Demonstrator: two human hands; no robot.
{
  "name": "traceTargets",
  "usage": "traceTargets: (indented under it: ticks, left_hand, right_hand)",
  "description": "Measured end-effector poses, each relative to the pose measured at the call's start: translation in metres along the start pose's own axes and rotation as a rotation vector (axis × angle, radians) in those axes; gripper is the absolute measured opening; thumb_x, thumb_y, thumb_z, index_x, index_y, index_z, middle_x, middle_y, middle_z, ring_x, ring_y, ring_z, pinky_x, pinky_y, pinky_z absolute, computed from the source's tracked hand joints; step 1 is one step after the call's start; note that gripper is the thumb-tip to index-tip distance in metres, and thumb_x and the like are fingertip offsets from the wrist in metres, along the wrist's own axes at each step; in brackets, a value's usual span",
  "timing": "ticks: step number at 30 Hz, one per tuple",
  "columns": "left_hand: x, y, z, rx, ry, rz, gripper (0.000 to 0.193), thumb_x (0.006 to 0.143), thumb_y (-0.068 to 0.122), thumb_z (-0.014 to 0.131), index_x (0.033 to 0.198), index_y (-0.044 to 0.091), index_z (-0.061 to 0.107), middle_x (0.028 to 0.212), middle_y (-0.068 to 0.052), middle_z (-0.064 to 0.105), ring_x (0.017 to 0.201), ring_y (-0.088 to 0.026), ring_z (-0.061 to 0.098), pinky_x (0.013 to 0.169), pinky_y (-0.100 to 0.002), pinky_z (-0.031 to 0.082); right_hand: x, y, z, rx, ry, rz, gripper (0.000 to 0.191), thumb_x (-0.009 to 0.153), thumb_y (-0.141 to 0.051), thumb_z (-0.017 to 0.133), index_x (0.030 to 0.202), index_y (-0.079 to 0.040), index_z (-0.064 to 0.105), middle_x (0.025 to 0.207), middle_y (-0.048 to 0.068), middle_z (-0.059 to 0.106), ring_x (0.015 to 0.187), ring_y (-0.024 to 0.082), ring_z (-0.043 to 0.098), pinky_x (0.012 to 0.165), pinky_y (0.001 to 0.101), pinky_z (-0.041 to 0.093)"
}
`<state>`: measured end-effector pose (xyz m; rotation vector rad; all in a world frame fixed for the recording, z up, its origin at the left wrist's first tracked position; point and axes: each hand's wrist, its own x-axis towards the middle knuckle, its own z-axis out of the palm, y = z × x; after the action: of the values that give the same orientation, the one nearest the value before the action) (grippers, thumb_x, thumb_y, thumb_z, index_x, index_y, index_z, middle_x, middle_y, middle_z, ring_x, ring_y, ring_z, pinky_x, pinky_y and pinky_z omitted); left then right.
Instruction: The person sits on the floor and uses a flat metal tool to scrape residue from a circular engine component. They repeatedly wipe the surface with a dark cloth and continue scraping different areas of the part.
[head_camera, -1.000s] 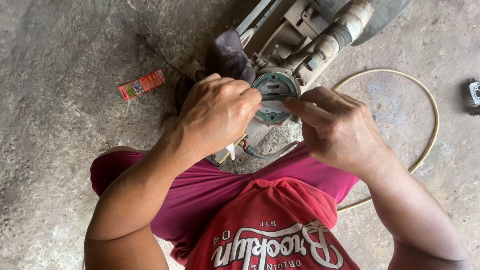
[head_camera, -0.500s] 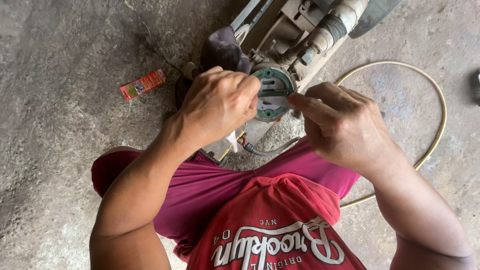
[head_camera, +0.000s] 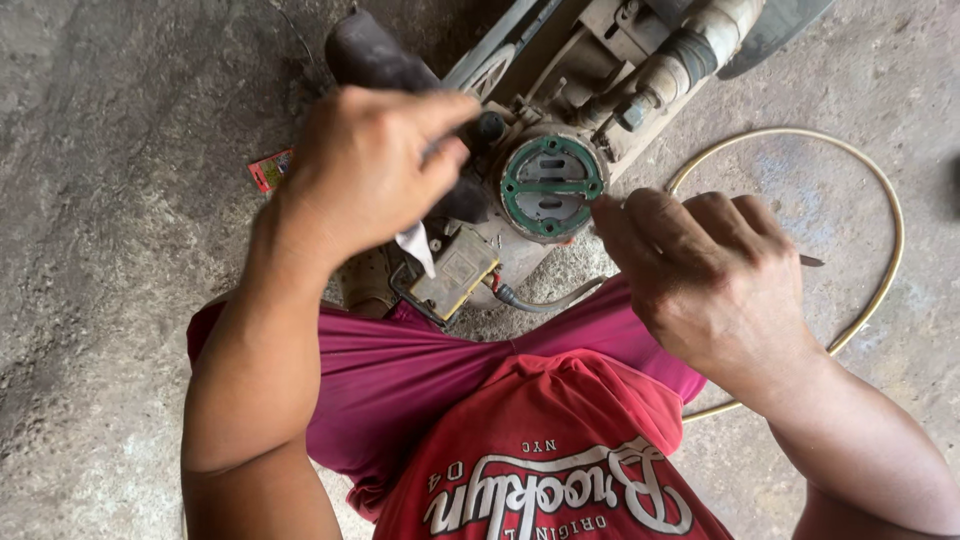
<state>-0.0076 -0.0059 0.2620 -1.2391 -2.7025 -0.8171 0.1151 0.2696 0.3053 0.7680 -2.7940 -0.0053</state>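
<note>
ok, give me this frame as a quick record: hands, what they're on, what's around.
left hand: closed on a dark rag, raised beside the machine
right hand: pinching a thin pointed tool, fingertips at the disc's edge
work piece: round green-gasketed disc on a grimy machine
nearby: pale hose loop, small red packet
surface: concrete floor
</note>
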Motion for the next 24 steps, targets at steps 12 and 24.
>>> traceTargets:
  ticks: [12,24]
  left_hand:
    - [0.008,0.030,0.008,-0.061,-0.153,-0.026,0.047,0.078,0.022,0.089,0.114,-0.001,0.071,0.080,-0.015,0.075,0.074,-0.031,0.075,0.070,-0.045,0.058]
    - [0.005,0.029,0.008,-0.050,-0.123,0.011,0.043,0.077,0.024,0.090,0.108,0.001,0.070,0.075,-0.012,0.072,0.074,-0.032,0.072,0.069,-0.047,0.054]
  right_hand:
    - [0.008,-0.027,-0.001,-0.062,0.081,-0.020,0.023,0.100,-0.011,0.070,0.121,-0.007,0.077,0.109,0.005,0.069,0.075,0.013,0.059,0.066,0.0306,0.048]
    - [0.005,-0.030,-0.005,-0.015,0.120,-0.003,0.027,0.088,-0.010,0.074,0.114,-0.004,0.077,0.099,0.004,0.067,0.074,0.016,0.060,0.063,0.0324,0.047]
